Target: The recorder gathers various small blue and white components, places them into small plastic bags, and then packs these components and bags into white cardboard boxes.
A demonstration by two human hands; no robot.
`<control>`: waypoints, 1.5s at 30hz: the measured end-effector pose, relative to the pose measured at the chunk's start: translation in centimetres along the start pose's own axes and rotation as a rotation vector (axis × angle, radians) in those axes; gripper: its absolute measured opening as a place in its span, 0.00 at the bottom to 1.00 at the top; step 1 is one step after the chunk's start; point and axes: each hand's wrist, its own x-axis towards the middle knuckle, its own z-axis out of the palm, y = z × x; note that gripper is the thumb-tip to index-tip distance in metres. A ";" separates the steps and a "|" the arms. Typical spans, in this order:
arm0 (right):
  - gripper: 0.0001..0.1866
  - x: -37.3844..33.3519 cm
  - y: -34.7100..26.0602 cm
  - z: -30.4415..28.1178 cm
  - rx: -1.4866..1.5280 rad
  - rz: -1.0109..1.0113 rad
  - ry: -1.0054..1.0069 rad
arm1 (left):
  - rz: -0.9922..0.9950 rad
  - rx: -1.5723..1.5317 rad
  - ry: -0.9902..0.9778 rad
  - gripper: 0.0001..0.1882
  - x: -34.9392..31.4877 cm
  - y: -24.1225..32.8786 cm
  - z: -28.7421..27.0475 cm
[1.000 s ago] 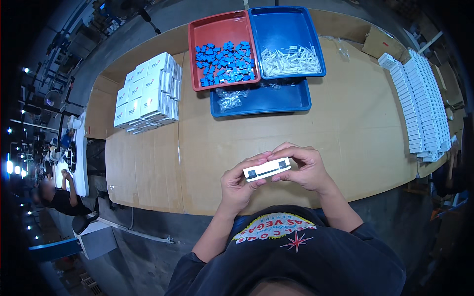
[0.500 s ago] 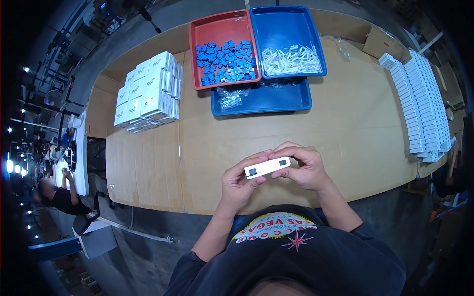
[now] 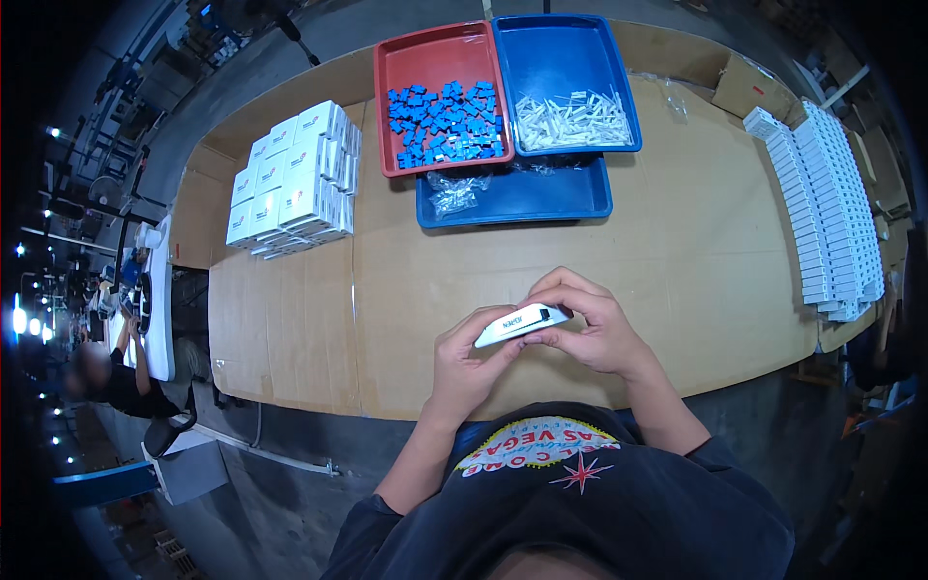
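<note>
Above the near part of the cardboard-covered table, both of my hands grip a small, flat white plastic case [image 3: 498, 332]. It has dark printing on the side turned up and a black part at its right end. The left end lies between the thumb and fingers of my left hand [image 3: 459, 365]. My right hand [image 3: 601, 333] pinches the other end, fingers curled over the top and thumb below. Fingers partly cover its edges, and its underside is hidden.
At the far middle, a red tray [image 3: 440, 58] holds blue plastic pieces and a blue tray [image 3: 561, 68] holds thin white pieces. Under them sits another blue tray [image 3: 541, 198] with clear bags. White boxes [image 3: 300, 188] are stacked left; rows of white pieces [image 3: 822, 213] stand right.
The white case has been tilted in my hands. Its narrow side with two black squares faced up before; now a printed side with one black part shows. Both hands keep their grip.
</note>
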 end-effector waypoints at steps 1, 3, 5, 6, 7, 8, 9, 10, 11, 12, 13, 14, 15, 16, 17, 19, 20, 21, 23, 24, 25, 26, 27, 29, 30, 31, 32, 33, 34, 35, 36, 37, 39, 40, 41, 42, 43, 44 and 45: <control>0.19 -0.1 0.1 0.1 0.000 -0.002 -0.002 | -0.003 0.016 -0.007 0.17 0.0 0.1 -0.1; 0.18 -0.3 0.5 0.1 -0.030 0.017 0.007 | -0.012 0.043 -0.023 0.17 0.2 0.5 -0.3; 0.18 -0.2 0.9 0.0 -0.023 0.039 0.009 | -0.018 0.073 -0.036 0.17 0.3 0.5 -0.4; 0.17 -0.2 0.9 -0.1 -0.015 0.059 0.010 | -0.042 0.072 -0.067 0.18 0.4 0.3 -0.4; 0.17 -0.2 0.9 -0.3 -0.017 0.057 0.010 | -0.066 0.070 -0.098 0.20 0.6 0.1 -0.5; 0.17 -0.2 0.9 -0.3 0.039 0.093 0.010 | -0.064 0.072 -0.094 0.20 0.8 -0.2 -0.4; 0.18 -0.2 0.9 -0.4 0.095 0.130 0.009 | 0.013 -0.092 -0.057 0.23 1.1 -0.5 -0.2; 0.18 0.0 0.9 -0.5 0.096 0.127 0.005 | 0.090 -0.256 -0.020 0.27 1.3 -0.9 -0.1; 0.19 -0.1 0.9 -0.9 0.026 -0.006 0.009 | 0.092 -0.261 -0.028 0.27 1.2 -1.6 -0.2; 0.20 0.0 0.9 -1.1 -0.040 -0.141 0.006 | -0.210 -0.526 -0.028 0.29 1.1 -2.5 -0.4; 0.20 -0.1 1.0 -1.3 -0.042 -0.143 0.006 | -0.518 -0.786 -0.028 0.31 1.0 -3.0 -0.7; 0.24 -0.1 1.4 -1.4 -0.048 -0.172 -0.036 | -0.516 -0.786 -0.029 0.31 0.9 -3.1 -0.9; 0.28 0.0 1.6 -1.4 -0.054 -0.202 -0.078 | -0.564 -0.773 -0.123 0.30 0.9 -3.2 -1.1; 0.28 0.1 1.5 -1.2 -0.055 -0.205 -0.080 | -0.612 -0.758 -0.216 0.29 0.8 -3.3 -1.1; 0.32 0.3 1.4 -0.6 -0.034 -0.100 -0.011 | -0.578 -0.888 -0.094 0.24 0.6 -3.5 -0.9; 0.42 0.2 2.1 -0.1 0.059 0.115 0.102 | -0.447 -0.752 0.127 0.22 0.8 -3.4 -0.2; 0.42 0.0 2.9 0.0 0.056 0.111 0.106 | -0.317 -0.614 0.330 0.21 1.3 -3.3 0.3; 0.43 -0.1 3.6 0.1 0.230 0.230 0.136 | -0.278 -0.498 0.375 0.23 1.6 -1.9 0.5; 0.44 -0.4 3.5 0.5 0.400 0.339 0.175 | -0.111 -0.321 0.406 0.24 1.3 -3.0 1.3; 0.45 -0.6 2.9 1.3 0.374 0.312 0.142 | 0.049 -0.143 0.439 0.25 0.8 -3.7 1.8; 0.47 -0.7 2.4 2.2 0.345 0.286 0.113 | 0.036 -0.094 0.390 0.30 0.1 -3.9 2.1; 0.47 -1.0 2.4 2.9 0.335 0.279 0.146 | 0.045 -0.104 0.358 0.30 0.0 -4.0 2.1; 0.49 -1.3 3.0 3.6 0.375 0.214 0.189 | 0.139 0.081 0.180 0.32 0.0 -4.2 2.0; 0.52 -1.4 4.1 3.6 0.384 0.169 0.224 | 0.232 0.218 -0.007 0.34 0.0 -3.1 2.6; 0.54 -1.2 4.3 3.2 0.364 0.190 0.210 | 0.260 0.198 -0.064 0.34 0.1 -1.1 2.8; 0.53 -0.9 4.2 2.2 0.265 0.165 0.199 | 0.211 0.307 -0.070 0.33 0.2 1.1 2.7; 0.51 -0.7 4.0 1.2 0.169 0.144 0.186 | 0.167 0.423 -0.071 0.32 -0.1 2.6 2.2; 0.50 -0.6 3.6 0.5 0.142 0.116 0.238 | 0.111 0.340 -0.062 0.31 -0.7 3.0 1.4; 0.50 -0.7 3.8 -0.6 0.122 0.110 0.304 | 0.051 0.263 -0.057 0.30 -1.5 3.2 0.5; 0.50 -1.1 4.5 -2.0 0.015 0.196 0.292 | -0.015 0.069 0.022 0.27 -2.7 3.5 -0.3; 0.49 -1.7 4.8 -3.3 -0.085 0.290 0.271 | -0.096 -0.123 0.105 0.24 -3.4 4.2 -0.9; 0.49 -2.3 4.8 -4.8 -0.088 0.324 0.291 | 0.173 -0.240 -0.059 0.18 -2.7 5.7 -1.3; 0.49 -4.2 6.4 -8.0 -0.123 0.351 0.365 | 0.546 -0.318 -0.226 0.21 -2.6 6.1 -5.4; 0.49 -5.4 7.4 -9.5 -0.153 0.382 0.409 | 0.652 -0.284 -0.238 0.29 -3.5 5.6 -8.4; 0.48 -6.0 8.8 -10.4 -0.187 0.353 0.494 | 0.765 -0.393 -0.293 0.26 -2.3 11.0 -5.2; 0.46 -7.2 10.5 -11.6 -0.218 0.330 0.588 | 0.869 -0.506 -0.356 0.22 -0.3 18.2 -0.8; 0.44 -8.3 11.8 -13.0 -0.101 0.322 0.688 | 0.925 -0.558 -0.384 0.15 0.0 21.7 0.7; 0.42 -9.4 12.7 -14.5 0.014 0.312 0.784 | 0.983 -0.611 -0.408 0.08 0.3 23.9 1.8; 0.42 -11.0 13.4 -16.0 -0.025 0.279 0.877 | 0.978 -0.608 -0.410 0.08 1.0 25.4 3.1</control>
